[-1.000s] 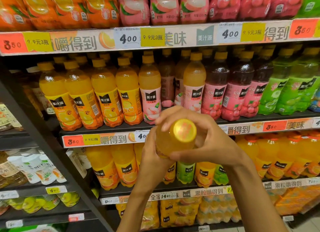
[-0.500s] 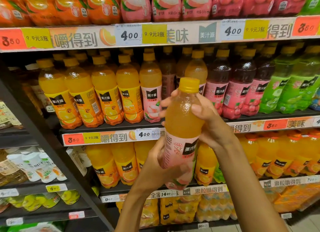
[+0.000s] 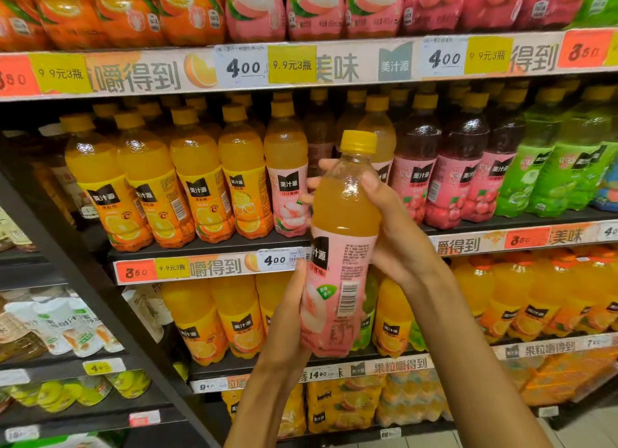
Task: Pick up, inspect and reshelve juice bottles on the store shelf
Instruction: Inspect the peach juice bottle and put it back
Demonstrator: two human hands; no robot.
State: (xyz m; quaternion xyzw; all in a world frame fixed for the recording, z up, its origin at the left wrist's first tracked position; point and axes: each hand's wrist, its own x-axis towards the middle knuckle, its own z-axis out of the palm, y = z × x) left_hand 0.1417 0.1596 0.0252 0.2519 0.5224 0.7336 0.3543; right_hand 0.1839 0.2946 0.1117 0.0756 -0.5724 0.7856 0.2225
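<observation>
I hold a peach juice bottle (image 3: 341, 247) upright in front of the shelf; it has a yellow cap, pale orange juice and a pink label whose barcode side faces me. My left hand (image 3: 287, 317) grips its lower half from the left. My right hand (image 3: 391, 233) wraps the upper body from the right, fingers curled behind it. Behind the bottle, the middle shelf (image 3: 207, 247) carries a front row of orange juice bottles (image 3: 200, 176), one peach bottle (image 3: 287, 170), dark red bottles (image 3: 461, 166) and green bottles (image 3: 548, 170).
The upper shelf (image 3: 301, 66) holds shrink-wrapped packs and price tags. A lower shelf (image 3: 401, 364) holds orange juice bottles, with multipacks beneath. A dark side rack (image 3: 83, 364) at the left carries pouches. Floor tiles show at the bottom right.
The bottle went from tipped with its cap toward me to upright, then turned so the barcode side faces me. My left hand slid down to its lower half.
</observation>
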